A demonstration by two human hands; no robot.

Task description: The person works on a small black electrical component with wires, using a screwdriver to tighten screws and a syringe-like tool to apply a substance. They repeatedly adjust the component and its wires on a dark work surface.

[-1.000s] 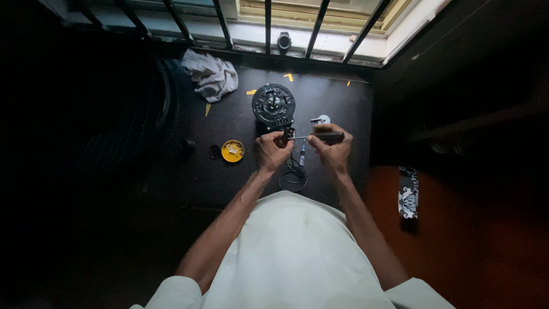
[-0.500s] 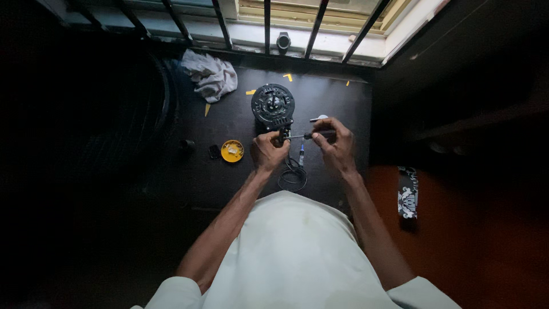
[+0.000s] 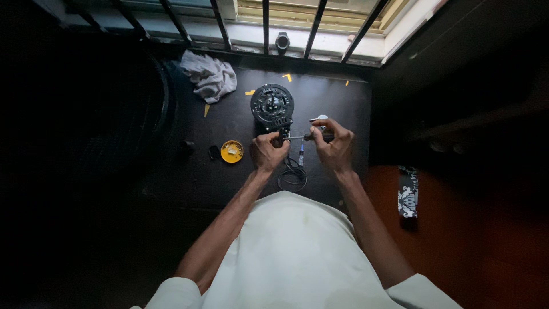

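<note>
A round black motor-like device point(image 3: 273, 106) lies on the dark table point(image 3: 229, 171) in front of me. My left hand point(image 3: 267, 151) is closed at its near edge, pinching a small part there. My right hand point(image 3: 333, 144) grips the handle of a thin screwdriver point(image 3: 297, 138), whose metal shaft points left toward my left hand. A black cable point(image 3: 293, 174) coils on the table between my wrists. A small bluish piece point(image 3: 301, 154) hangs or lies just below the shaft.
A small yellow dish point(image 3: 232, 151) sits left of my hands, with a small dark object point(image 3: 214, 152) beside it. A crumpled grey cloth point(image 3: 209, 76) lies at the back left. Window bars point(image 3: 266, 23) run along the far edge. A large dark ring shape point(image 3: 137, 114) looms left.
My right hand has shifted slightly left along the screwdriver, closer to my left hand. The device has not moved.
</note>
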